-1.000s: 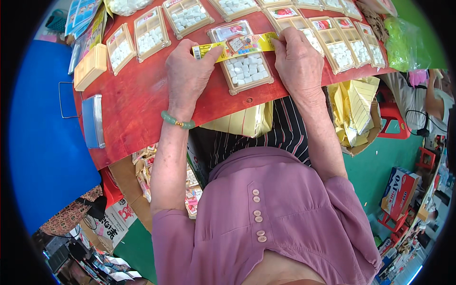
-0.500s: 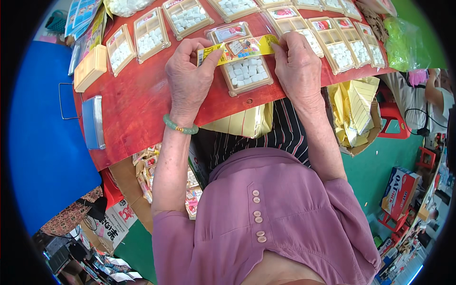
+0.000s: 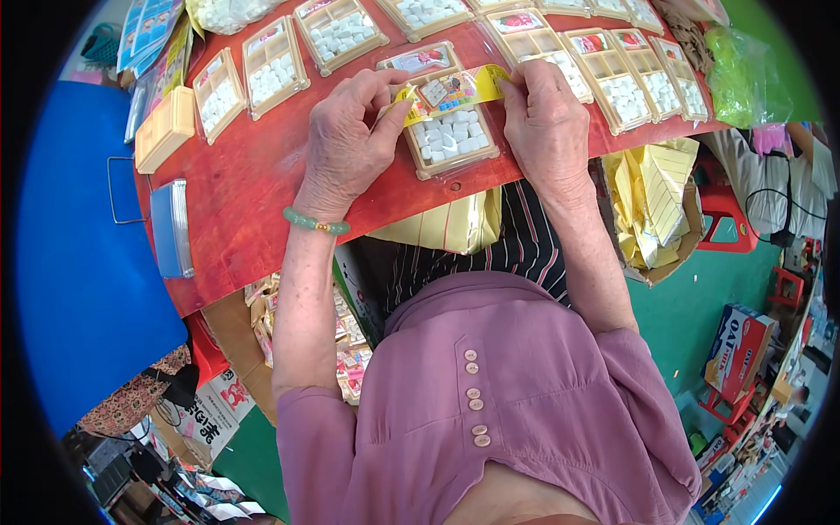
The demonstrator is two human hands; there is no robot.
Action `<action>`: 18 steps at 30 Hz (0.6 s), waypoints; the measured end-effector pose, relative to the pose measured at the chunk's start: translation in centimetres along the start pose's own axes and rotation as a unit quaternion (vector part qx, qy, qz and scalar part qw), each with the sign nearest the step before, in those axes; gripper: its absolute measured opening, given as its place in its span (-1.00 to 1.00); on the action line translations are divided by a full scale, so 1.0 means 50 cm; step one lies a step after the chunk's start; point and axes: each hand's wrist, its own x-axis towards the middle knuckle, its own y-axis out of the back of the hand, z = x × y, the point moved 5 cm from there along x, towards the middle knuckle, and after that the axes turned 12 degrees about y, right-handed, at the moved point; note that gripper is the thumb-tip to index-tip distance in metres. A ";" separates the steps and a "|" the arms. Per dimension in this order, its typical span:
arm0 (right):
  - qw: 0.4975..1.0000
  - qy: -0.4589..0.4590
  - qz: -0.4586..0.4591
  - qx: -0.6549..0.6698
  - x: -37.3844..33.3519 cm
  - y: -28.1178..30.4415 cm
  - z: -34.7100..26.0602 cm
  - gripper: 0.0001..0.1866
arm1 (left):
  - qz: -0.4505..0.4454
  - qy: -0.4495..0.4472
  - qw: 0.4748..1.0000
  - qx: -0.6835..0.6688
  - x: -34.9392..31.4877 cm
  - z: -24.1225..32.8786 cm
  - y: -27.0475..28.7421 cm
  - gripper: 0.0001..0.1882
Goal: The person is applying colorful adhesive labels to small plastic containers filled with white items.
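My left hand point(image 3: 352, 138), with a green bead bracelet at its wrist, is closed on the left end of a yellow printed label strip point(image 3: 451, 93). My right hand point(image 3: 549, 124) pinches the strip's right end between thumb and fingers. Stretched crosswise between them, the strip lies over the middle of a beige compartment tray point(image 3: 456, 164). White pillow-shaped pieces point(image 3: 451, 137) fill the tray's near part, and a small printed packet point(image 3: 418, 59) sits in its far part. The strip's left end is hidden by my left fingers.
Several similar filled trays point(image 3: 339, 37) line the back of the red table point(image 3: 236, 192). A beige stack of trays point(image 3: 164, 131) and blue-white flat stack point(image 3: 171, 229) stand left. Yellow wrappers point(image 3: 649, 206) fill a carton at right; another carton point(image 3: 234, 337) with printed packs sits below left.
My left hand and wrist have turned and shifted slightly left, and less of the strip's left end shows. My right hand stays almost where it was, still on the strip.
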 end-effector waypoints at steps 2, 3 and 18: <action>1.000 0.008 0.004 0.002 0.000 0.003 0.000 -0.86 | -0.028 0.024 0.999 0.028 -0.001 -0.002 0.001 -0.79; 1.000 0.013 0.006 0.004 0.000 0.004 -0.001 -0.87 | -0.037 0.024 0.999 0.032 -0.001 -0.001 0.002 -0.78; 0.996 0.040 0.084 0.016 -0.023 0.015 -0.017 -0.84 | -0.062 -0.008 0.988 0.143 -0.006 0.025 0.011 -0.82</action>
